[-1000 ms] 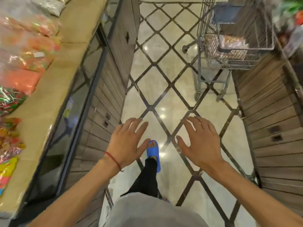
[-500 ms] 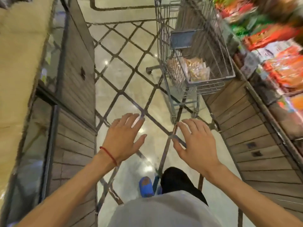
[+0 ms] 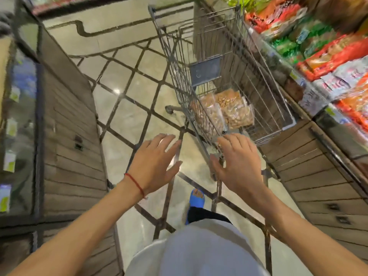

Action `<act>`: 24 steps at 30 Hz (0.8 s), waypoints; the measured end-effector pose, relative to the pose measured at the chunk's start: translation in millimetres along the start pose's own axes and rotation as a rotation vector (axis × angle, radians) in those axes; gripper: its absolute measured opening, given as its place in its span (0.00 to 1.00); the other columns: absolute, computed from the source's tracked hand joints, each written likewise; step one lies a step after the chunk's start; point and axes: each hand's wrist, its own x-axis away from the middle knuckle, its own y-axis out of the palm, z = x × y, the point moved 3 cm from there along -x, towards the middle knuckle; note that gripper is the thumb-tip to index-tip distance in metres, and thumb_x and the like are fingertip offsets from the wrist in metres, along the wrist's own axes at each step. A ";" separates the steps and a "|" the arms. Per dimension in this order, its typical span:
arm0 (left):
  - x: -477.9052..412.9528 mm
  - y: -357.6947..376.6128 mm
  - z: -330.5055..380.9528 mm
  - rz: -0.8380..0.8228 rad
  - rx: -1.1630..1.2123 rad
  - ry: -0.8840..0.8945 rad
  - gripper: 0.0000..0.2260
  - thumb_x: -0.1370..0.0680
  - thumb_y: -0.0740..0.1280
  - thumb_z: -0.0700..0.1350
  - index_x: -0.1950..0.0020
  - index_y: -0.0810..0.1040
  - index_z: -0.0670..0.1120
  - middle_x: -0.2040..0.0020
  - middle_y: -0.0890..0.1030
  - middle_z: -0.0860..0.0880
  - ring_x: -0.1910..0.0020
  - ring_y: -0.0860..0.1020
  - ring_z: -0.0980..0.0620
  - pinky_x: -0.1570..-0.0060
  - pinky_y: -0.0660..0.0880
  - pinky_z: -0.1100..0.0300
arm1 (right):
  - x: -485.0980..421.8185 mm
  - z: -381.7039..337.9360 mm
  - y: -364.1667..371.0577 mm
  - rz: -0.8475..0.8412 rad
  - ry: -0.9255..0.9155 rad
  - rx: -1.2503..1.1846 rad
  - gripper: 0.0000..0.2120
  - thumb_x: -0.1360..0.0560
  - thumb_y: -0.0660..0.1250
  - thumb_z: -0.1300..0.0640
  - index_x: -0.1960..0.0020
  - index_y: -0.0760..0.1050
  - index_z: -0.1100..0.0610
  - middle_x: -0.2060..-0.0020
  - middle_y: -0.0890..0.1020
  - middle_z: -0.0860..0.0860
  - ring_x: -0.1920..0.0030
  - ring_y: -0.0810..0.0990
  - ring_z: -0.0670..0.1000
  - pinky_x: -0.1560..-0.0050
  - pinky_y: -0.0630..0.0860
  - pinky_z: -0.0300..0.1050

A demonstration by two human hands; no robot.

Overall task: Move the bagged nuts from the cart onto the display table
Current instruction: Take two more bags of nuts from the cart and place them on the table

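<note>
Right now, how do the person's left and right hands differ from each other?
The left hand wears a red string at the wrist; the right hand has a bare wrist. The left hand shows against the floor, while the right hand overlaps the near end of the cart holding the bagged nuts; whether it touches is unclear. Both are open, fingers spread, palms down, holding nothing.
</note>
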 end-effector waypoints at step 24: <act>-445.0 13.1 -138.8 -0.087 -0.005 0.814 0.26 0.21 0.64 0.59 0.27 0.74 0.47 0.31 0.78 0.44 0.30 0.75 0.42 0.38 0.76 0.47 | -265.1 55.0 66.0 -0.064 0.801 0.142 0.26 0.18 0.59 0.42 0.29 0.77 0.57 0.36 0.82 0.56 0.32 0.77 0.60 0.30 0.71 0.58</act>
